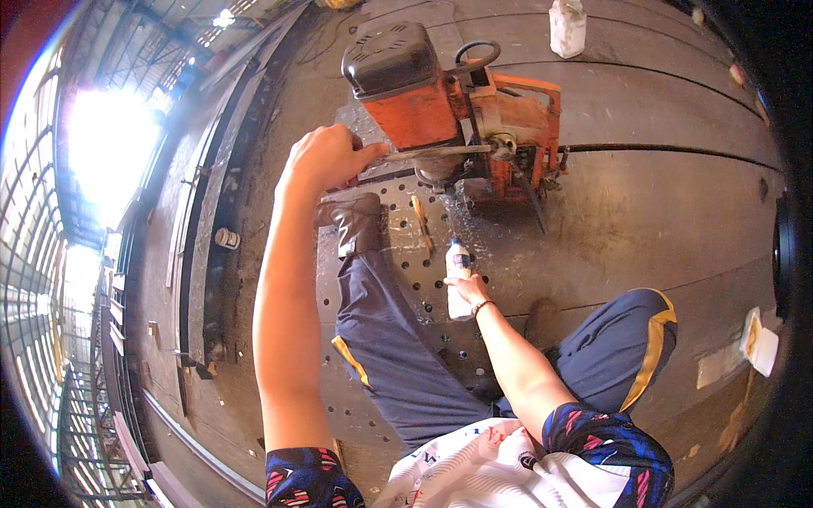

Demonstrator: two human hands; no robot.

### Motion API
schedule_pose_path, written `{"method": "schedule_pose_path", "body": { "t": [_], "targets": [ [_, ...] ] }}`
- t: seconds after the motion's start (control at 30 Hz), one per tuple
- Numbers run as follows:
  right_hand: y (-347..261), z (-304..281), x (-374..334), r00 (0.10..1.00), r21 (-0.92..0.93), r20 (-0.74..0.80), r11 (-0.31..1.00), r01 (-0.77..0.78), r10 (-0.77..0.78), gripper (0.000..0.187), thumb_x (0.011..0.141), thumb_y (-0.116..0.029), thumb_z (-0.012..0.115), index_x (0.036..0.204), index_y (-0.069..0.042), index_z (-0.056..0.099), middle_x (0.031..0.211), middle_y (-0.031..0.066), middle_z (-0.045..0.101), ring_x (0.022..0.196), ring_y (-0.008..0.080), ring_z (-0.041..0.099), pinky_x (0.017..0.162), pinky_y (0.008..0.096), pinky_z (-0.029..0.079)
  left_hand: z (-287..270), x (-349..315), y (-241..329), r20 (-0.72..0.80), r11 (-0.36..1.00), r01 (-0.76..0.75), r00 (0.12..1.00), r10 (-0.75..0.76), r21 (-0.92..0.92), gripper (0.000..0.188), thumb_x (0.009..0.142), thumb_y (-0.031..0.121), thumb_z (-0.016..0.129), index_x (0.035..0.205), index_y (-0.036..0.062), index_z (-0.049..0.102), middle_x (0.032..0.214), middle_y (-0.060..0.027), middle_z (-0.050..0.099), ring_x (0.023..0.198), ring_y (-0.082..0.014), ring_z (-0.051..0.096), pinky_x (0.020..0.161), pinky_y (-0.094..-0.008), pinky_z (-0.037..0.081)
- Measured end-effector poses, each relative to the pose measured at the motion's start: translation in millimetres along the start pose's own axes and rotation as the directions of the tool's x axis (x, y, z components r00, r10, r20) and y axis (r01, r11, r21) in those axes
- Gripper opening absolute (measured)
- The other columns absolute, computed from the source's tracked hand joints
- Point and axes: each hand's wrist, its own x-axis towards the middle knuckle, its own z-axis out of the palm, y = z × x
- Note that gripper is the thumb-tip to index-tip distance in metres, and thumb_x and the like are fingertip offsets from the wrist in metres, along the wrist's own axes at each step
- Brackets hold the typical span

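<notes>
An orange drilling machine (406,123) with a black motor cover stands on a steel plate (500,339) with many round holes. My left hand (326,157) is closed round the end of the machine's metal lever (453,151), left of the body. Low in front of the machine, my right hand (467,292) grips a clear plastic bottle (458,262) of whitish liquid. Its blue top points toward the drilling spot, where wet whitish splashes (460,207) show. The cutting tip itself is hard to make out. A yellowish stick (421,222) lies on the plate between my boot and the bottle.
My boot (360,222) rests close to the machine's left side. A white jug (567,30) stands at the far right, a white tub (227,238) at the left. An opened white box (760,343) lies at the right. Long steel beams (216,186) run along the left.
</notes>
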Motion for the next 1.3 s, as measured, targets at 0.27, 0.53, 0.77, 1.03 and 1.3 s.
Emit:
{"method": "schedule_pose_path", "body": {
  "t": [0.27, 0.53, 0.77, 1.03, 1.3],
  "targets": [
    [2, 0, 12, 1.000, 0.042, -0.017, 0.999, -0.019, 0.020, 0.054, 0.066, -0.039, 0.086, 0.104, -0.005, 0.069, 0.094, 0.0127, 0.075, 0.085, 0.0242, 0.073, 0.077, 0.0360, 0.057, -4, -8, 4, -0.003, 0.992, 0.074, 0.997, -0.075, -0.102, 0.057, 0.086, 0.061, 0.062, 0.072, 0.0075, 0.075, 0.059, -0.0065, 0.067, 0.067, -0.0242, 0.071, 0.071, -0.0389, 0.053],
    [-5, -2, 0, 0.999, 0.191, -0.008, 0.981, 0.043, -0.042, 0.053, 0.066, -0.031, 0.087, 0.106, -0.005, 0.064, 0.093, 0.0120, 0.074, 0.081, 0.0230, 0.072, 0.075, 0.0364, 0.058, 2, -8, 4, -0.058, 0.989, 0.092, 0.993, -0.099, -0.113, 0.056, 0.085, 0.061, 0.064, 0.070, 0.0077, 0.075, 0.056, -0.0061, 0.066, 0.065, -0.0250, 0.070, 0.073, -0.0387, 0.053],
    [-16, -8, -14, 0.998, 0.091, -0.040, 0.995, 0.041, -0.037, 0.044, 0.066, -0.036, 0.086, 0.094, -0.005, 0.072, 0.091, 0.0126, 0.075, 0.081, 0.0240, 0.073, 0.075, 0.0382, 0.057, 3, -6, 1, -0.030, 0.985, 0.107, 0.993, -0.112, -0.137, 0.059, 0.084, 0.062, 0.064, 0.067, 0.0073, 0.074, 0.056, -0.0054, 0.066, 0.064, -0.0240, 0.070, 0.072, -0.0379, 0.053],
    [-15, 0, -8, 0.997, 0.023, -0.081, 1.000, 0.020, -0.018, 0.049, 0.066, -0.042, 0.085, 0.095, -0.005, 0.073, 0.092, 0.0134, 0.075, 0.082, 0.0250, 0.073, 0.075, 0.0367, 0.057, -36, -1, 47, -0.070, 0.966, 0.029, 0.998, -0.012, 0.255, 0.048, 0.083, 0.055, 0.069, 0.084, 0.0076, 0.076, 0.081, -0.0123, 0.074, 0.086, -0.0291, 0.073, 0.078, -0.0400, 0.056],
    [-11, 0, -5, 0.999, 0.040, 0.033, 0.999, -0.020, 0.018, 0.045, 0.067, -0.038, 0.085, 0.096, -0.005, 0.073, 0.091, 0.0121, 0.075, 0.080, 0.0225, 0.073, 0.075, 0.0349, 0.058, -81, -8, 145, -0.153, 0.914, -0.090, 0.975, 0.163, 0.397, 0.046, 0.080, 0.053, 0.072, 0.094, 0.0089, 0.076, 0.095, -0.0163, 0.074, 0.091, -0.0351, 0.072, 0.080, -0.0458, 0.057]
  ]
}}
